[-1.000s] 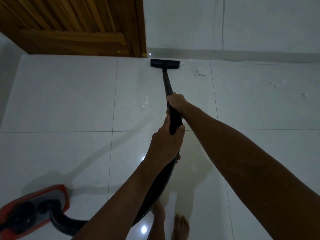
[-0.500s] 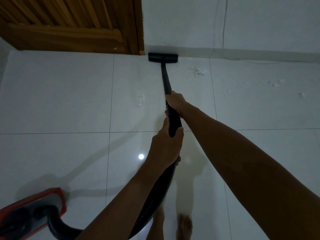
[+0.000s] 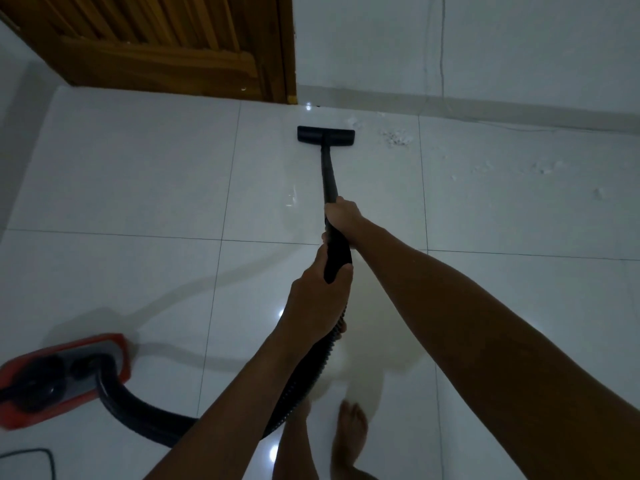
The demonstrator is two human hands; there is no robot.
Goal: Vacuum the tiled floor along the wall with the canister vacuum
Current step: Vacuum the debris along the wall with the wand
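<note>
The red canister (image 3: pixel 59 379) runs off the left edge. Its hose (image 3: pixel 138 410) vanishes behind the left forearm. The left hand (image 3: pixel 318 299) covers part of the wand (image 3: pixel 329 174) — the feet (image 3: pixel 349 431) are blurred, and the door (image 3: pixel 166 43) is cropped at the top.

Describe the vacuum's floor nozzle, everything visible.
The floor nozzle is a flat, black, wide bar, plastic by its look, lying flat on the white tile floor, short of the wall's skirting. A black wand joins its middle. White crumbs lie to its right, not touching it.
</note>
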